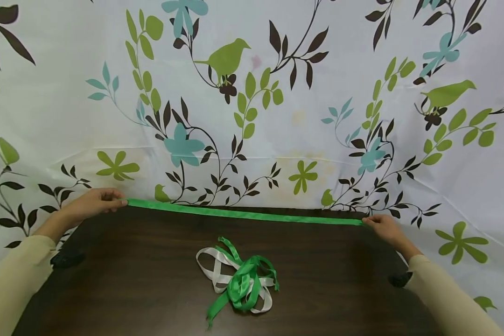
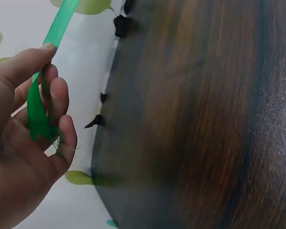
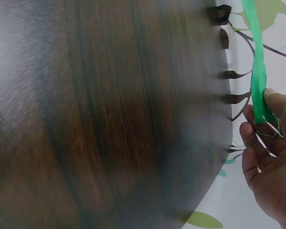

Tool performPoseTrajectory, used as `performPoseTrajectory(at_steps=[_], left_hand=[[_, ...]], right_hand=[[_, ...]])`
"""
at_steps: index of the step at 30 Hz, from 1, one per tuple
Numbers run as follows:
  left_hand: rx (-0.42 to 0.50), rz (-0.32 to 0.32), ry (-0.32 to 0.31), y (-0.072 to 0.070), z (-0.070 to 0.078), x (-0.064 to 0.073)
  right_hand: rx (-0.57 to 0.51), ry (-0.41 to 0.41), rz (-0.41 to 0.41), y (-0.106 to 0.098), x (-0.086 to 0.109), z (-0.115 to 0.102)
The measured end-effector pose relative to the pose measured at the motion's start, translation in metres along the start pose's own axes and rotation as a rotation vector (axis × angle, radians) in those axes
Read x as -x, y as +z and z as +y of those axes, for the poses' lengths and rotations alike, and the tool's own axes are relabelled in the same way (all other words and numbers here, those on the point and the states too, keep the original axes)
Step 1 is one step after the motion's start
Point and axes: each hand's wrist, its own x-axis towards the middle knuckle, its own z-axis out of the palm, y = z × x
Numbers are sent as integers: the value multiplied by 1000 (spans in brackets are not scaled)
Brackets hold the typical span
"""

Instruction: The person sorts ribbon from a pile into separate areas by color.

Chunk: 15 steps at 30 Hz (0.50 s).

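Observation:
A green ribbon (image 1: 243, 214) stretches nearly straight between my two hands along the far edge of the table. My left hand (image 1: 98, 203) pinches one end between thumb and fingers; in the left wrist view a short frayed tail of the ribbon (image 2: 38, 109) hangs inside the palm. My right hand (image 1: 384, 228) pinches the other end, and the right wrist view shows loose threads at that frayed tip of the ribbon (image 3: 260, 95). Nearer to me, a tangled heap of green ribbon (image 1: 243, 280) and white ribbon (image 1: 207, 263) lies on the table.
The dark wooden table (image 1: 143, 280) fills the lower part of the head view. Behind it hangs a white curtain (image 1: 277, 140) printed with birds, leaves and flowers, reaching down to the table's far edge.

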Motion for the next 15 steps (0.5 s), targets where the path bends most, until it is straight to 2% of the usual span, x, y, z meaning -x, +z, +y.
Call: performPoseTrajectory(at_steps=[4,10,15], left_hand=[[33,1,3,5,-8,-6],[43,6,0,17,-25,-16],[31,29,7,24,-28,-23]], right_hand=[[19,10,2,4,-13,-2],[14,15,31,20,-28,6],[9,15,93,27,-37,2]])
